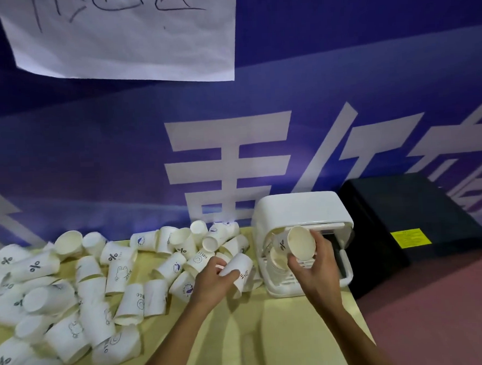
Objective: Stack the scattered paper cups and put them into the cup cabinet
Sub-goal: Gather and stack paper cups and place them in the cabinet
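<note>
Paper cups (277, 262) sit stacked inside the white cup cabinet (299, 207).

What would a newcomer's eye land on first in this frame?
A heap of paper cups sprawls across the left of the yellow table. At centre, the left hand grips one cup; the right hand holds a second cup at the open front of the white cup cabinet.

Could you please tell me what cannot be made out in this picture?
Cup cabinet interior, head view: the right hand and its cup cover most of it; cups inside cannot be counted.
Yellow label on the black box, head view: too small to read.
Wall sheet writing, head view: cut off by the top edge.
</note>
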Tool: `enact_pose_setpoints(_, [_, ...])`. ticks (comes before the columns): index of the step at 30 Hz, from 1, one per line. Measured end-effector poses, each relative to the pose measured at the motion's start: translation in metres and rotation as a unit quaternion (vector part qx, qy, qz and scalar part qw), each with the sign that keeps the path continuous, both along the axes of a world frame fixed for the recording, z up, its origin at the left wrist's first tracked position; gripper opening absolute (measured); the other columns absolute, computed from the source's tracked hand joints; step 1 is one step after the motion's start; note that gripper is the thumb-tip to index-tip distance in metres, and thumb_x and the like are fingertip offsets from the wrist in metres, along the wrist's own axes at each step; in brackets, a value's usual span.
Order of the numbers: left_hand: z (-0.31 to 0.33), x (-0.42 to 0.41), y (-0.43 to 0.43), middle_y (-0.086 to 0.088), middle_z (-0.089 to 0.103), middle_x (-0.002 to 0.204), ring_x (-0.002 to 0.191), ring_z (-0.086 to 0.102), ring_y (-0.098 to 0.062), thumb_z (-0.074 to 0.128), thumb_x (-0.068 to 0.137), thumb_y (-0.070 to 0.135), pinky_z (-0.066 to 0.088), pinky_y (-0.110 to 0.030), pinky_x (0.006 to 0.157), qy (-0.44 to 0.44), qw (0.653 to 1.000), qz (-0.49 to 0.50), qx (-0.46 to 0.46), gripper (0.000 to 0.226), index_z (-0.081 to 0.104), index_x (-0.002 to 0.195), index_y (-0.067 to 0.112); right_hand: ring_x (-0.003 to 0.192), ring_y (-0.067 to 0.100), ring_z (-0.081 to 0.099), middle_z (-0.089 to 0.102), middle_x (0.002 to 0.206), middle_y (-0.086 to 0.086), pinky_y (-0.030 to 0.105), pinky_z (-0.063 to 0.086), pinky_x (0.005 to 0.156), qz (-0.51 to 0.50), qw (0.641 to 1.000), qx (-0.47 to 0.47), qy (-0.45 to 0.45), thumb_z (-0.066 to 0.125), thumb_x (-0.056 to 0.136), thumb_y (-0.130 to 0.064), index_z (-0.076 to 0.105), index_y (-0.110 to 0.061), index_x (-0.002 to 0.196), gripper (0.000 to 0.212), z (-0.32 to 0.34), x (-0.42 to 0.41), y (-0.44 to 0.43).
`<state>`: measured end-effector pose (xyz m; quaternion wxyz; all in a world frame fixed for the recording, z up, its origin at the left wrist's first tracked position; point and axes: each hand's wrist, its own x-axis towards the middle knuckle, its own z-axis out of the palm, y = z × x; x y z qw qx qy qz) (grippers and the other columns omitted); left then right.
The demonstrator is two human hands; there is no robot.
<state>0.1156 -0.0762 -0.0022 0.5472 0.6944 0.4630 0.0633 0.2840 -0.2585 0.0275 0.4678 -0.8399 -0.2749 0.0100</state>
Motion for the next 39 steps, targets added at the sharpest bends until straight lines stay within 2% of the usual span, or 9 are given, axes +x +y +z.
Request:
enact_pose_setpoints(5, [-0.001, 0.001, 0.002, 0.007, 0.064, 0.099, 0.090, 0.065, -0.017, 0.074, 0.076, 0.039, 0.056, -0.040, 0.079, 0.004, 1.000, 0.009, -0.007, 0.030, 0.058, 0.100, 0.029, 0.116, -0.001, 0.047, 0.049, 0.128, -0.016, 0.011, 0.037, 0.091, 0.028, 0.999, -0.033, -0.030, 0.079, 0.078, -0.033, 0.042, -0.033, 0.140, 0.072, -0.003, -0.004, -0.006])
enact_pose_setpoints(15, [0.008, 0.015, -0.007, 0.002, 0.060, 0.103, 0.096, 0.062, -0.022, 0.077, 0.083, 0.038, 0.053, -0.038, 0.084, 0.021, 0.999, -0.018, 0.023, 0.038, 0.058, 0.114, 0.026, 0.114, 0.028, 0.056, 0.054, 0.128, 0.006, 0.046, 0.050, 0.094, 0.015, 0.991, -0.131, -0.005, 0.079, 0.077, -0.019, 0.048, -0.014, 0.140, 0.070, -0.014, -0.010, 0.005])
enact_pose_setpoints(18, [0.009, 0.014, -0.012, 0.007, 0.057, 0.104, 0.096, 0.061, -0.018, 0.076, 0.082, 0.043, 0.053, -0.036, 0.084, 0.034, 0.999, -0.014, 0.003, 0.042, 0.056, 0.115, 0.025, 0.117, 0.030, 0.054, 0.053, 0.131, 0.007, 0.047, 0.047, 0.096, 0.018, 0.985, -0.172, 0.009, 0.077, 0.079, -0.027, 0.046, -0.013, 0.142, 0.072, -0.016, -0.010, 0.009])
enact_pose_setpoints(21, [0.009, 0.013, -0.016, 0.005, 0.057, 0.106, 0.099, 0.062, -0.021, 0.076, 0.082, 0.041, 0.056, -0.044, 0.088, 0.036, 0.999, -0.001, -0.021, 0.044, 0.055, 0.115, 0.022, 0.120, 0.031, 0.052, 0.049, 0.137, 0.009, 0.046, 0.044, 0.100, 0.030, 0.977, -0.212, 0.023, 0.073, 0.083, -0.039, 0.044, -0.012, 0.144, 0.072, -0.019, -0.008, 0.013])
enact_pose_setpoints(26, [0.011, 0.011, -0.025, -0.003, 0.056, 0.121, 0.108, 0.061, -0.026, 0.076, 0.083, 0.040, 0.054, -0.040, 0.091, 0.031, 0.998, 0.035, -0.033, 0.054, 0.049, 0.124, 0.018, 0.137, 0.036, 0.036, 0.033, 0.155, 0.015, 0.044, 0.035, 0.110, 0.056, 0.954, -0.289, 0.062, 0.067, 0.088, -0.043, 0.025, -0.012, 0.156, 0.086, -0.023, -0.008, 0.013])
enact_pose_setpoints(28, [0.012, 0.011, -0.030, -0.005, 0.058, 0.123, 0.109, 0.061, -0.027, 0.076, 0.083, 0.040, 0.051, -0.036, 0.088, 0.019, 0.998, 0.057, -0.036, 0.055, 0.049, 0.126, 0.019, 0.137, 0.035, 0.037, 0.036, 0.153, 0.016, 0.044, 0.035, 0.111, 0.059, 0.962, -0.263, 0.039, 0.068, 0.088, -0.037, 0.027, -0.010, 0.155, 0.083, -0.020, -0.011, 0.011])
enact_pose_setpoints(31, [0.015, 0.013, -0.042, -0.002, 0.059, 0.121, 0.103, 0.060, -0.021, 0.075, 0.083, 0.038, 0.047, -0.031, 0.078, -0.015, 0.992, 0.101, -0.069, 0.051, 0.051, 0.125, 0.021, 0.130, 0.032, 0.047, 0.052, 0.143, 0.011, 0.044, 0.039, 0.109, 0.125, 0.980, -0.154, -0.031, 0.071, 0.084, -0.022, 0.049, -0.010, 0.143, 0.064, -0.014, -0.026, 0.009])
enact_pose_setpoints(34, [0.017, 0.015, -0.059, -0.003, 0.064, 0.112, 0.091, 0.063, -0.017, 0.078, 0.078, 0.037, 0.048, -0.029, 0.070, -0.070, 0.982, 0.137, -0.109, 0.047, 0.054, 0.115, 0.022, 0.135, 0.028, 0.047, 0.053, 0.146, 0.007, 0.044, 0.039, 0.111, 0.221, 0.967, -0.109, -0.057, 0.075, 0.080, -0.017, 0.056, -0.017, 0.140, 0.064, -0.017, -0.048, 0.009])
enact_pose_setpoints(39, [0.019, 0.011, -0.076, 0.005, 0.067, 0.112, 0.102, 0.065, -0.012, 0.076, 0.056, 0.054, 0.055, -0.032, 0.086, -0.107, 0.979, 0.121, -0.123, 0.067, 0.055, 0.115, 0.031, 0.144, 0.025, 0.034, 0.042, 0.156, 0.001, 0.046, 0.032, 0.118, 0.260, 0.953, -0.142, -0.065, 0.078, 0.077, -0.012, 0.050, -0.021, 0.147, 0.076, -0.030, -0.061, 0.007])
